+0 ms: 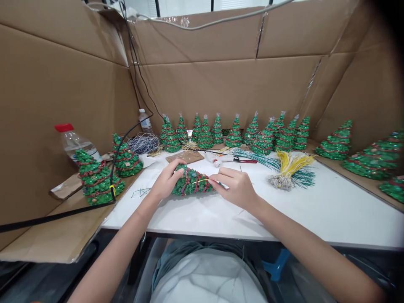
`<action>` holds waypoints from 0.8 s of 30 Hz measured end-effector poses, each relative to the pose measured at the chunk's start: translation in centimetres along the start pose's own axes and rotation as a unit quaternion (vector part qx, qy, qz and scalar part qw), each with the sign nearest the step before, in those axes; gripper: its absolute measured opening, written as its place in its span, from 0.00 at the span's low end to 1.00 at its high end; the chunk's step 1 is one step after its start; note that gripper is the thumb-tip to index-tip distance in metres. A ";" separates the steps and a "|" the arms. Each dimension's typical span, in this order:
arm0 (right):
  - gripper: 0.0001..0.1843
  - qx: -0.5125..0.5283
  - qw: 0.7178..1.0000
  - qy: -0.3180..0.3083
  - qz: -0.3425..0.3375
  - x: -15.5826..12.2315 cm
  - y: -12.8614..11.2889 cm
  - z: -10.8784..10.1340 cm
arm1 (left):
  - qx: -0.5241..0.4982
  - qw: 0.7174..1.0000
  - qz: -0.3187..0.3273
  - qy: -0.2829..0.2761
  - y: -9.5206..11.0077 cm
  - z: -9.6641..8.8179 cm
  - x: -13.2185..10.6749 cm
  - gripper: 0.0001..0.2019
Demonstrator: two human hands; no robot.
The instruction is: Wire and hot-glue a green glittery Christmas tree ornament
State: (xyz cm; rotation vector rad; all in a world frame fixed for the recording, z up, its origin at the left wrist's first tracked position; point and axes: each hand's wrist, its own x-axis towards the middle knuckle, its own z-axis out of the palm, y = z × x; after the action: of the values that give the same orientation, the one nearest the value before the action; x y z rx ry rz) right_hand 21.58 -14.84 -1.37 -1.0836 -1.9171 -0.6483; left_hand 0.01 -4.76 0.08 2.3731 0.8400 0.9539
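We held a green tree [193,190] on its side at twelve o'clock.
Our left hand [168,180] gripped it, seemingly for steadiness; our right hand [236,188] pinched a yellow wire [200,181] across it. Beyond, at two o'clock, a wire bundle [288,167] lay perhaps within reach; upright trees [234,136] lined the far twelve, presumably sparing working room.

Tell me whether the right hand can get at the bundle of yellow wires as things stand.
Probably yes: the bundle of yellow wires lies to the right of the right hand, with nothing visible between them. The hand seems to pinch a yellow strand by the tipped tree, which it might have to release.
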 end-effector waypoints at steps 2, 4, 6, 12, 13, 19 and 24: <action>0.11 -0.003 1.000 0.001 -0.004 0.0 0.0 0.0 | 0.000 1.000 0.000 0.000 0.0 0.0 -0.1 0.16; 0.12 0.001 1.000 0.003 -0.008 -0.1 -0.1 0.0 | 0.000 1.000 0.001 0.001 -0.1 0.1 -0.1 0.16; 0.12 0.007 1.000 0.003 -0.008 -0.1 -0.2 0.1 | -0.001 1.000 0.004 0.002 0.0 0.0 -0.1 0.16; 0.11 0.027 1.000 -0.004 -0.005 -0.2 -0.2 0.1 | -0.002 1.000 0.010 0.000 0.1 0.0 -0.1 0.17; 0.11 0.030 1.000 -0.006 -0.005 -0.2 -0.2 0.1 | -0.002 1.000 0.009 -0.001 0.1 0.0 -0.1 0.17; 0.10 0.028 1.000 -0.012 0.004 -0.3 -0.1 0.2 | -0.002 1.000 0.000 0.001 0.2 0.0 -0.1 0.16; 0.11 -0.003 1.000 -0.002 -0.010 -0.4 -0.3 0.3 | -0.003 1.000 0.002 0.000 0.0 0.0 -0.1 0.16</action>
State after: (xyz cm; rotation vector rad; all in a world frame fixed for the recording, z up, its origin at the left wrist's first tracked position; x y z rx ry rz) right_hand 21.36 -14.94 -1.82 -1.0716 -1.9323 -0.6636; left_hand -0.04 -4.84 0.05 2.3698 0.8309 0.9579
